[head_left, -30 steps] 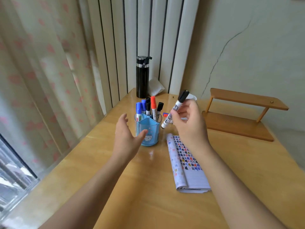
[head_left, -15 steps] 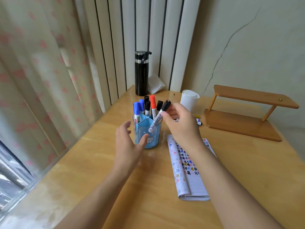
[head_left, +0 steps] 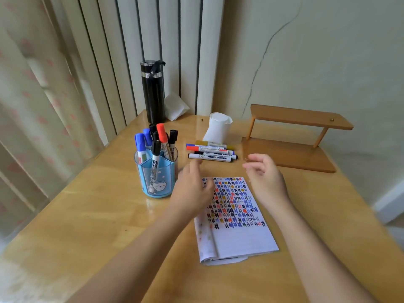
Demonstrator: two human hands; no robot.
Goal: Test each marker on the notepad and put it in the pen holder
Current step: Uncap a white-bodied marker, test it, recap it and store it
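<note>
Between markers, with left hand (head_left: 192, 191) and right hand (head_left: 265, 178) empty, fingers (head_left: 253, 159) loosely apart over notepad (head_left: 238, 232), pen holder (head_left: 157, 178) at left part-filled; next probably calls for reaching to 4 untested markers (head_left: 211, 152) lying on desk (head_left: 98, 215) beyond notepad.

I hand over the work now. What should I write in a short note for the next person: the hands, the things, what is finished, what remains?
Left hand: open, empty, between the pen holder and the notepad.
Right hand: open, empty, over the notepad's far right corner.
Done: about seven capped markers stand in the pen holder; the notepad's upper part is full of test marks.
Left: at least four loose markers lie beyond the notepad; test each, then put it in.
</note>
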